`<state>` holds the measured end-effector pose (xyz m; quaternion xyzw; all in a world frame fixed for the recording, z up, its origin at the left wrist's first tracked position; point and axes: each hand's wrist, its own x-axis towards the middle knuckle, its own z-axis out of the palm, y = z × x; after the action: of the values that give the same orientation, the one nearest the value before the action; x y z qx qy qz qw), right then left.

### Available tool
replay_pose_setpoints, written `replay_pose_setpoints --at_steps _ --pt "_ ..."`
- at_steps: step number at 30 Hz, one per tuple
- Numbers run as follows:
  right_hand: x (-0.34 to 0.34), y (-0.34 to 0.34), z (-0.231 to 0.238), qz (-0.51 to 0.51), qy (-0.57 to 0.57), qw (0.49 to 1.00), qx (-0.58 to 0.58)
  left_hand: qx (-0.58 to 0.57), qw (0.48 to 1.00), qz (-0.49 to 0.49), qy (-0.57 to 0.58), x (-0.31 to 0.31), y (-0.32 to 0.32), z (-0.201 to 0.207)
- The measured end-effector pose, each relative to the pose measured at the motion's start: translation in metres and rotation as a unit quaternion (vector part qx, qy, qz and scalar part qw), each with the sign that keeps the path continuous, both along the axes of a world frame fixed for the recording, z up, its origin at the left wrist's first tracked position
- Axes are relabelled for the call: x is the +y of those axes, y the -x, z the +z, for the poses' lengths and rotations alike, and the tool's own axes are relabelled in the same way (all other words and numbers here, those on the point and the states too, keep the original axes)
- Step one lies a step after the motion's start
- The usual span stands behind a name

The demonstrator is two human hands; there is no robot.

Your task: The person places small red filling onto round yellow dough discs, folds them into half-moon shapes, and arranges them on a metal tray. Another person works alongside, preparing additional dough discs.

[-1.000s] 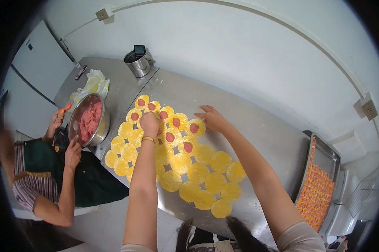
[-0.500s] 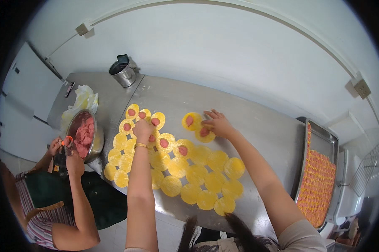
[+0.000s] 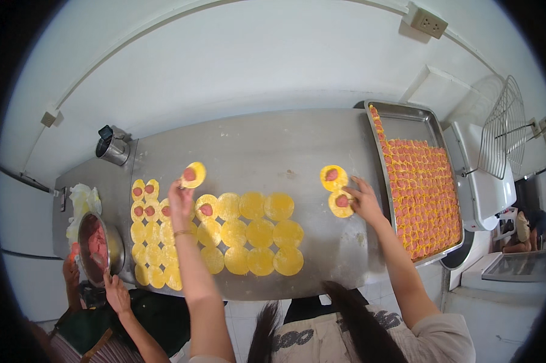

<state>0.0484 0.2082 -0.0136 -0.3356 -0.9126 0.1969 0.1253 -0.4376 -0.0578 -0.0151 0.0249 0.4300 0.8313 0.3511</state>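
Observation:
My left hand (image 3: 179,198) pinches a round yellow dough wrapper (image 3: 197,167) with a dab of pink meat filling, held up just above the metal table. To the right, my right hand (image 3: 365,199) has its fingers apart at the edge of a filled wrapper (image 3: 342,204). Another filled wrapper (image 3: 333,176) touches that one on its far side. Rows of floury yellow wrappers (image 3: 260,234) lie below and around my left arm. Those in the back rows, such as this wrapper (image 3: 206,207), carry pink filling; the nearer ones are plain.
On the right, a metal tray (image 3: 400,112) holds many rows of small pink-and-yellow dumplings. At left, a co-worker's hand (image 3: 117,293) works at a steel bowl (image 3: 117,248) of pink meat. A metal pot (image 3: 114,150) stands near the wall, and a plastic bag (image 3: 82,202) lies by the bowl.
The view has shifted to the right. My left hand has lifted a filled wrapper off the table. My right hand and the two filled wrappers beside it are now closer to the tray.

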Motion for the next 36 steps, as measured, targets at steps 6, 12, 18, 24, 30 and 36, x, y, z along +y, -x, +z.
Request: replay_pose_setpoints --at_steps 6,12,18,24,30,36 --pt "-0.042 -0.046 0.027 -0.098 0.000 0.993 0.073 -0.068 0.984 -0.136 -0.093 0.065 -0.159 0.039" --pt "-0.087 -0.031 0.042 -0.124 0.649 0.634 0.402 -0.202 0.950 -0.234 -0.041 0.090 -0.325 0.041" --pt "-0.121 -0.060 0.014 -0.232 0.653 0.600 0.399 -0.089 0.967 -0.219 0.095 0.066 -0.407 0.018" --pt "-0.136 -0.084 -0.025 -0.259 0.502 0.785 0.254 0.312 0.846 -0.244 0.357 0.045 -0.426 -0.008" --pt "-0.136 -0.087 -0.031 -0.255 0.518 0.762 0.293 0.111 0.944 -0.210 0.228 0.042 -0.432 -0.018" --pt "-0.133 -0.088 -0.029 -0.187 0.463 0.818 0.286 0.294 0.871 -0.263 0.293 0.038 -0.433 -0.022"
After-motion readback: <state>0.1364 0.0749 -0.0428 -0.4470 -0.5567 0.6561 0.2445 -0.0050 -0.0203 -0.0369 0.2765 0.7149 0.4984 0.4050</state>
